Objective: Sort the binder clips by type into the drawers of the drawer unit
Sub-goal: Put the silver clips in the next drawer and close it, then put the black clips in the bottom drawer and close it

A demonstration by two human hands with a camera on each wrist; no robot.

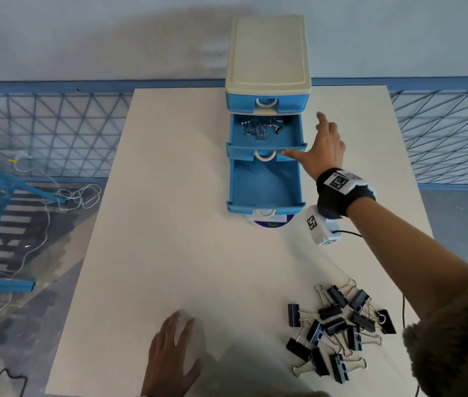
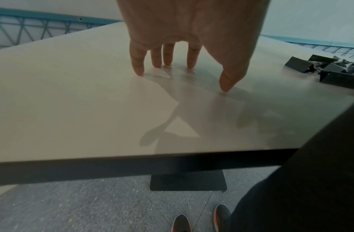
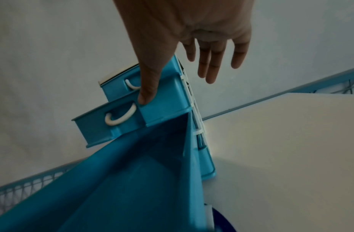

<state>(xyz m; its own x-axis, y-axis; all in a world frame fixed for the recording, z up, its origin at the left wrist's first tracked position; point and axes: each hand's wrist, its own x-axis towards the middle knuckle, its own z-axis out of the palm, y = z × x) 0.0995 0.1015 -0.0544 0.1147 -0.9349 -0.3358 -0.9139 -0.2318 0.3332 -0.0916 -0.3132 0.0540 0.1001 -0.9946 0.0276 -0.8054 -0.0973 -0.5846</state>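
A blue drawer unit point(image 1: 267, 64) with a cream top stands at the table's far edge. Its top drawer point(image 1: 267, 102) is closed. The middle drawer point(image 1: 265, 149) is pulled out and holds several small silver clips point(image 1: 261, 127). The bottom drawer point(image 1: 265, 186) is pulled out further and shows nothing inside. My right hand point(image 1: 321, 144) is spread open, its thumb point(image 3: 148, 92) pressing the middle drawer's front point(image 3: 162, 108) beside the white handle point(image 3: 120, 117). A pile of large black binder clips point(image 1: 339, 328) lies near right. My left hand point(image 1: 174, 348) rests flat on the table point(image 2: 72, 102), fingertips point(image 2: 139, 69) touching it.
A dark blue round object point(image 1: 270, 224) peeks out from under the bottom drawer. Blue wire fencing point(image 1: 55, 124) runs behind the table, and cables point(image 1: 63, 196) lie on the floor to the left. The black clips point(image 2: 330, 69) lie right of my left hand.
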